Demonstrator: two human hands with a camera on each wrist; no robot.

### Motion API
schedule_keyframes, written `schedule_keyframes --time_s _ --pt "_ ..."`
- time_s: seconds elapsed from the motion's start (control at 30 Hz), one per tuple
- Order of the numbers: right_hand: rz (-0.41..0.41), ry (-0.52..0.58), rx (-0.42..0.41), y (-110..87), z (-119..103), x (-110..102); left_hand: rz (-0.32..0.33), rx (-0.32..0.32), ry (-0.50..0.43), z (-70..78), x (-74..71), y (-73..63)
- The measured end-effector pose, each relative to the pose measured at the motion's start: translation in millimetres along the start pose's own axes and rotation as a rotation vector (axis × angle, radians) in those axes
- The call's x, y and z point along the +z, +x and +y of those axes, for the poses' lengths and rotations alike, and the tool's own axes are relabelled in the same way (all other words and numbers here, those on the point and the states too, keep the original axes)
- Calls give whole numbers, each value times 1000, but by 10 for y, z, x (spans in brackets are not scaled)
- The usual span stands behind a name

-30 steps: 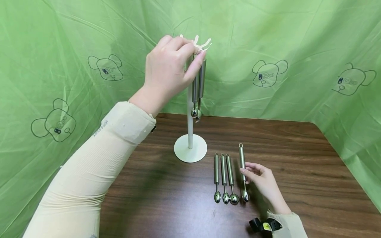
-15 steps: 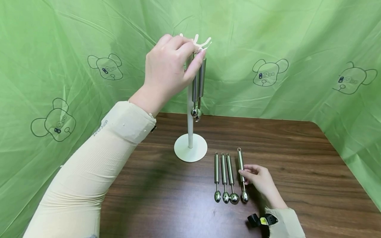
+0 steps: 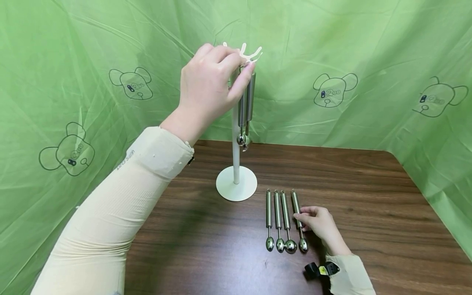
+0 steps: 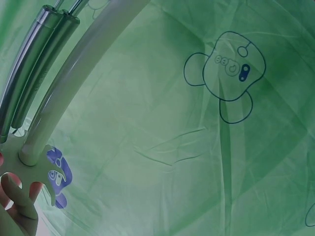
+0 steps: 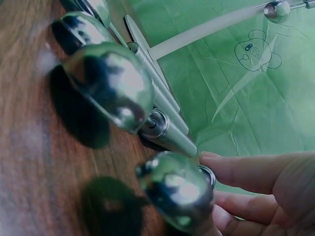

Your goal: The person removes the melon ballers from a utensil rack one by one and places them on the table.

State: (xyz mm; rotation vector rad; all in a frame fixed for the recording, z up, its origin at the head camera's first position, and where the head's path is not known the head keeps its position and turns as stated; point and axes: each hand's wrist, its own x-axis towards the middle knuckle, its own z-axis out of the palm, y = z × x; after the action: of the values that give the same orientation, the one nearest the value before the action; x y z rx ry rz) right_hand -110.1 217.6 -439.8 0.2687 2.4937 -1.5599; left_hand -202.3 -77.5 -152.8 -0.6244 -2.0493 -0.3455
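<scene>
Your left hand (image 3: 209, 80) grips the white stand (image 3: 236, 157) up top; your right hand (image 3: 321, 225) pinches the end scoop (image 3: 295, 201); drifting left would likely knock the neighbouring scoop (image 3: 285, 211).

Can't see remaining prongs (image 3: 254, 53) behind left hand (image 3: 212, 80), can't read small sleeve print (image 3: 125, 160), nor follow hanging scoops (image 4: 23, 69) past left wrist view's top edge.

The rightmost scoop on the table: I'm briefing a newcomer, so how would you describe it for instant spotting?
Find the white stand on the brown table. In the head view, to its lower right, four metal scoops form a row. The rightmost scoop is the only one of them held by the right hand.
</scene>
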Motion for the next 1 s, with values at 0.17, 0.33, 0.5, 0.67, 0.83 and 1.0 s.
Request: schedule_keyframes --time_s 0.17,0.33,0.5,0.67,0.83,1.0 --pt "7 -20 25 1 -7 16 -9 23 17 -4 -6 1" --pt "14 -25 39 6 12 30 -10 28 18 -4 -6 4" --pt "14 -35 39 15 29 29 -15 23 22 -3 -9 2" --pt "1 8 40 34 53 25 -22 10 19 10 -17 6" --pt "-13 53 38 53 77 22 -41 -19 13 15 -32 4" --pt "-20 70 37 54 93 19 -23 2 14 14 -16 2"
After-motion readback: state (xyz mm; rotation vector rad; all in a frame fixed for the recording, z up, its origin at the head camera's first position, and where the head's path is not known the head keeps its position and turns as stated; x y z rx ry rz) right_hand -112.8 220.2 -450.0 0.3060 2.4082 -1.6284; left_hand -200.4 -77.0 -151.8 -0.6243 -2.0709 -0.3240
